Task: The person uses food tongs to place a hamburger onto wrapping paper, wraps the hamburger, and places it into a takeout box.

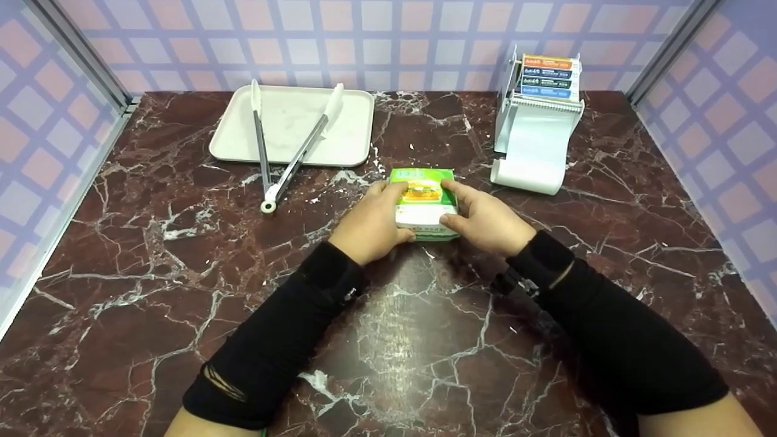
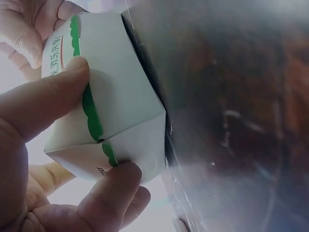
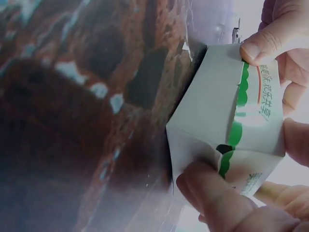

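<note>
A green and white paper burger box (image 1: 424, 213) with a burger picture on its lid sits on the marbled table, lid closed down. My left hand (image 1: 371, 223) grips its left side, thumb at the front face and fingers along the side and top. On the opposite side my right hand (image 1: 490, 222) holds it too, with a thumb near the front right corner and a fingertip at the lid's upper right edge. Both wrist views show the white box wall (image 2: 128, 72) with its green scalloped lid edge, and fingertips pressed on the front and side.
Behind on the left lies a pale tray (image 1: 234, 133), with spread tongs (image 1: 295, 161) resting across its front edge. A label dispenser (image 1: 504, 121) stands at the back right, its white strip (image 1: 537, 149) curling onto the table (image 1: 152, 291). Checkered walls enclose the back and sides.
</note>
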The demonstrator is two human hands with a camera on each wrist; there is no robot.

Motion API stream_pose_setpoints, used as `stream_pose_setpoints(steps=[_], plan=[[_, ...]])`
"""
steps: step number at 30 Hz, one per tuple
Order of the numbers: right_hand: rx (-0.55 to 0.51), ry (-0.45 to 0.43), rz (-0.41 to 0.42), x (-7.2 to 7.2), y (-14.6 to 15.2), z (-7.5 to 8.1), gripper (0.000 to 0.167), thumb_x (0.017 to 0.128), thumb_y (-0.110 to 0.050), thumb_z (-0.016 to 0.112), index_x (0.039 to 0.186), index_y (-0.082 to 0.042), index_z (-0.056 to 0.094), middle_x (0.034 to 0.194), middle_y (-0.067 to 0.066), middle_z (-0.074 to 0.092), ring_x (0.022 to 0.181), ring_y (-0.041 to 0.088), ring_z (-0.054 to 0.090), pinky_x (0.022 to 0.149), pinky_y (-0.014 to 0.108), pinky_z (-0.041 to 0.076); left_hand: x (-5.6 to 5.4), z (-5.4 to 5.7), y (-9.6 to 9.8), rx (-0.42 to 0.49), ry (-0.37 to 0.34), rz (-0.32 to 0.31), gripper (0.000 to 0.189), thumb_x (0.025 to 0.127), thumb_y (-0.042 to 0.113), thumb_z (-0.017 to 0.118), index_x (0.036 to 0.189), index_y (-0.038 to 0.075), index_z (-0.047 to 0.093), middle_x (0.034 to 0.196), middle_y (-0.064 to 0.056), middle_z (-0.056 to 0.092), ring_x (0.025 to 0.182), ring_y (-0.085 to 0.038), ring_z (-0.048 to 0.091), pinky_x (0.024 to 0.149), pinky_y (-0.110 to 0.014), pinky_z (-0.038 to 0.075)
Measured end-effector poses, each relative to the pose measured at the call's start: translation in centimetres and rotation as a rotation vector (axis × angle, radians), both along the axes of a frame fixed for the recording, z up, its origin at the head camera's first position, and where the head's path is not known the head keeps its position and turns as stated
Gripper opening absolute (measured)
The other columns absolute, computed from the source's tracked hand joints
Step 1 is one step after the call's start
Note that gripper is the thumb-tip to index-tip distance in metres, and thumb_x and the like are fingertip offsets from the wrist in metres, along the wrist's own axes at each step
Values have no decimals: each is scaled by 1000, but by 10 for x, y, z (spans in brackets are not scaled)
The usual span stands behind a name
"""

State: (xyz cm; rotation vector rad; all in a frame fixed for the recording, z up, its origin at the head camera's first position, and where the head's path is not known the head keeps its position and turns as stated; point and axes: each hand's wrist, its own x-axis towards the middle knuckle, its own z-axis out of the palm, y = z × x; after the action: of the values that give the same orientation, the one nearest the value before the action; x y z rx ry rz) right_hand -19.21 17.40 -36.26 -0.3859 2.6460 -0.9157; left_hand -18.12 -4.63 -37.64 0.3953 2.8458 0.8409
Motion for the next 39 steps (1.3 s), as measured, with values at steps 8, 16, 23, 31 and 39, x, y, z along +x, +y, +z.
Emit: stream_pose_setpoints(steps=[8, 16, 23, 31, 39], plan=[[4, 10, 4, 2, -2, -2, 76, 105, -23, 62, 168, -10, 23, 161, 22, 47, 124, 33, 62, 118, 52, 44, -1, -1, 1, -7, -7, -25, 93, 87, 30, 86, 163, 11, 35, 161, -12, 48, 131, -29, 60, 118, -44, 48], [54, 6, 29, 0, 1, -1, 76, 106, -26, 61, 168, -9, 21, 159, 23, 49, 126, 35, 61, 120, 54, 42, -3, -1, 1, -40, -14, -48, 94, 89, 32, 85, 165, 12, 32, 161, -12, 47, 123, -28, 63, 114, -43, 51], [-7, -3, 27, 1, 3, -4, 75, 106, -22, 60, 168, -8, 20, 157, 20, 52, 118, 31, 63, 119, 51, 43, -3, 0, 0, -41, -25, -59, 98, 89, 32, 85, 166, 14, 27, 162, -13, 44, 117, -29, 65, 109, -44, 54], [12, 19, 34, 1, 3, -8, 77, 107, -24, 60, 169, -8, 17, 168, 21, 36, 143, 33, 51, 128, 51, 33, -5, -3, -2, -39, -28, -64, 100, 89, 29, 84, 167, 15, 24, 169, -12, 37, 143, -33, 53, 121, -48, 44], [34, 29, 40, -1, 4, -9, 75, 107, -26, 59, 169, -10, 19, 160, 23, 47, 125, 34, 60, 120, 54, 43, -6, -5, -4, -42, -18, -75, 100, 89, 29, 84, 167, 13, 24, 168, -13, 38, 144, -34, 52, 122, -48, 43]])
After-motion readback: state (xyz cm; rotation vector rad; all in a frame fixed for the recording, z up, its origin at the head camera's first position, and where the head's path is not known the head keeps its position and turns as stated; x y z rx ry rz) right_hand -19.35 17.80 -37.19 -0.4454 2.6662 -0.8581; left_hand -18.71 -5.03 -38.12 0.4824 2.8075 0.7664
